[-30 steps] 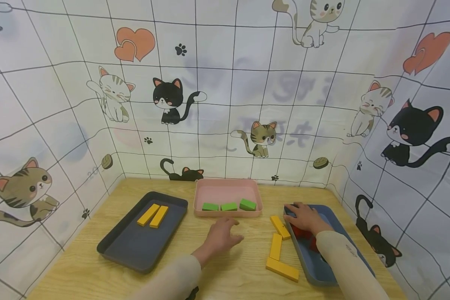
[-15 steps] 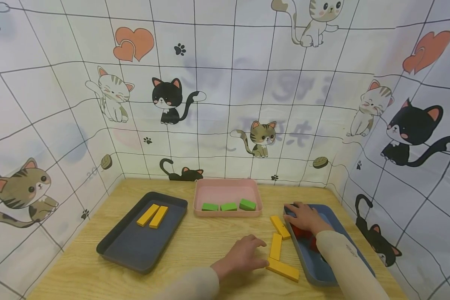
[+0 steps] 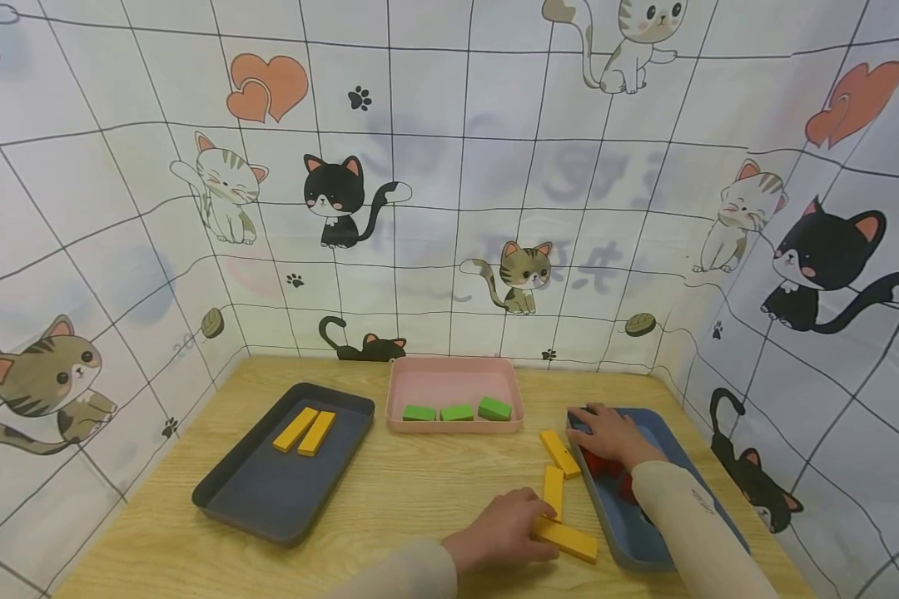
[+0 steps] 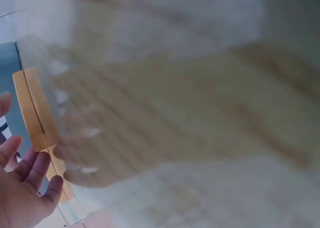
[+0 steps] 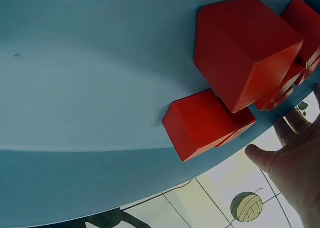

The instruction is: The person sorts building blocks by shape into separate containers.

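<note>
My left hand is at the left end of the nearest yellow block, with thumb and fingers on either side of that end. In the left wrist view, the fingers of the left hand lie close against the yellow block. Another yellow block stands just beyond, and a third yellow block beside the blue tray. My right hand rests at that tray's far left rim, above red blocks; the right fingers look relaxed, holding no block.
A dark grey tray with two yellow blocks stands at the left. The pink tray at the back holds three green blocks. A cat-print cloth encloses the wooden table.
My left hand has moved right and nearer, from in front of the pink tray to the nearest yellow block. The middle yellow block has shifted very slightly right. My right hand has stayed put.
</note>
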The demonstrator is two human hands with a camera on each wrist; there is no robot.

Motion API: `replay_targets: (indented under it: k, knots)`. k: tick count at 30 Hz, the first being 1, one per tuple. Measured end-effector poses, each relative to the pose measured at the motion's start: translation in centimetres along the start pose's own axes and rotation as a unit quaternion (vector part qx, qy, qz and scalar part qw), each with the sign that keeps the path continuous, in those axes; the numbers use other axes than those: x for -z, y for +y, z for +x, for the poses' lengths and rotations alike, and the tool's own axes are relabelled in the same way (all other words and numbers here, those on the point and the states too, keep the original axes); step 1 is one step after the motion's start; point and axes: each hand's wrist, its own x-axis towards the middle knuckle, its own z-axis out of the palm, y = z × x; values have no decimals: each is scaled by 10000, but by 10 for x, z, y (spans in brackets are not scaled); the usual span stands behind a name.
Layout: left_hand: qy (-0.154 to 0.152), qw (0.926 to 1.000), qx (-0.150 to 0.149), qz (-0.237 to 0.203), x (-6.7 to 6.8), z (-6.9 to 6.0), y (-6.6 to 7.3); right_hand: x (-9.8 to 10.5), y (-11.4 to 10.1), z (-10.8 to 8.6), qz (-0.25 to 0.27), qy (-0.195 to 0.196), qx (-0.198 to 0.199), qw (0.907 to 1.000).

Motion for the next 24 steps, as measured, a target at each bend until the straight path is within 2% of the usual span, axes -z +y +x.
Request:
replay_targets:
  k: [13, 19, 24]
  knots:
    - [-285, 9987, -132, 413, -1, -3, 7, -1, -1, -2, 23, 72, 70, 9999]
    - [-180, 9956, -161, 902, -2, -2, 10, -1, 0, -2, -9, 42, 25, 10000]
    - [-138, 9946, -124, 1023, 0, -4, 10, 0, -1, -2, 54, 30, 46, 10000]
